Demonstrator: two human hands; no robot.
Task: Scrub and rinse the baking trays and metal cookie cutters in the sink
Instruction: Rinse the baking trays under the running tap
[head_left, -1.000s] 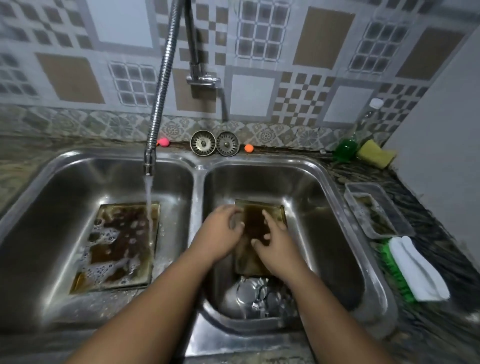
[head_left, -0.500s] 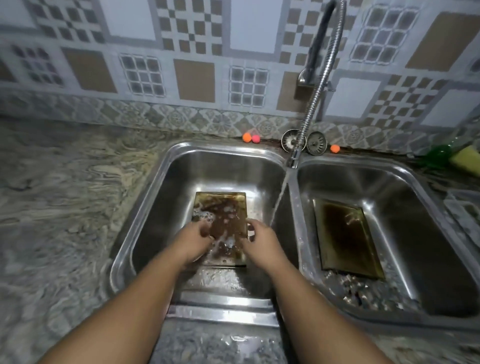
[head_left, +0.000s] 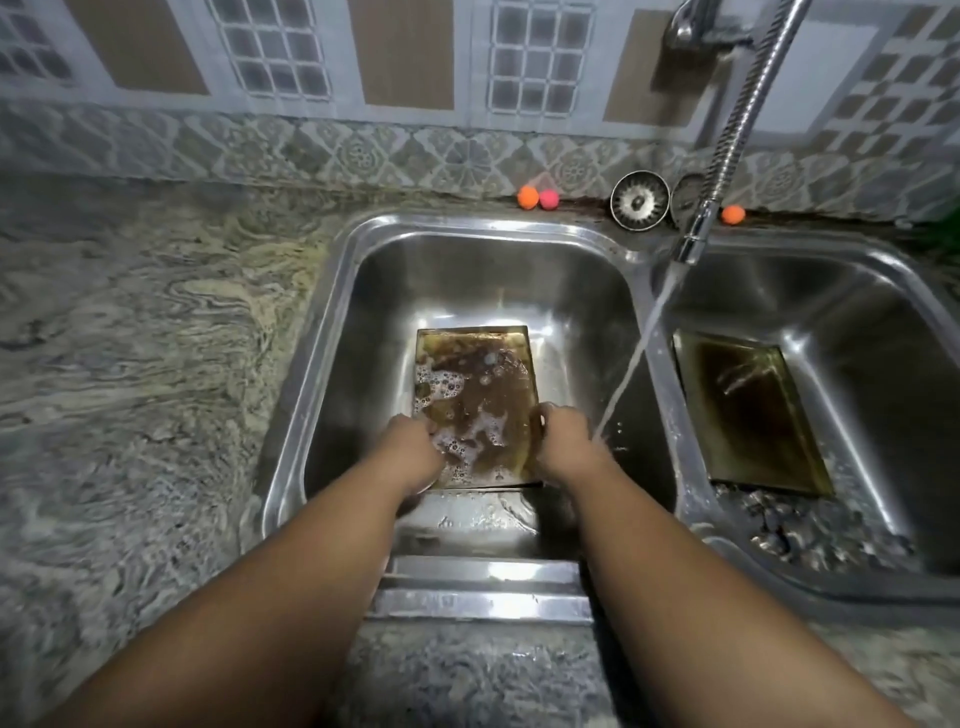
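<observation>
A brown, soapy baking tray (head_left: 475, 395) sits in the left sink basin (head_left: 363, 312), its near end raised. My left hand (head_left: 410, 452) grips its left edge and my right hand (head_left: 563, 444) grips its right edge, fingers curled over the rim. A second dark tray (head_left: 748, 410) lies flat in the right basin (head_left: 857, 291). Several metal cookie cutters (head_left: 810, 535) lie in a heap just in front of that tray. Water runs from the flexible faucet (head_left: 691, 249) and lands beside my right wrist.
Two sink strainers (head_left: 639, 200) lean against the tiled backsplash behind the sink. Three small orange and pink balls (head_left: 537, 198) lie along the wall. A marbled stone counter (head_left: 130, 364) spreads to the left and along the front edge.
A second ago both hands were on the tray in the right basin; they moved to the left basin and took hold of the soapy tray. The view has drawn closer since.
</observation>
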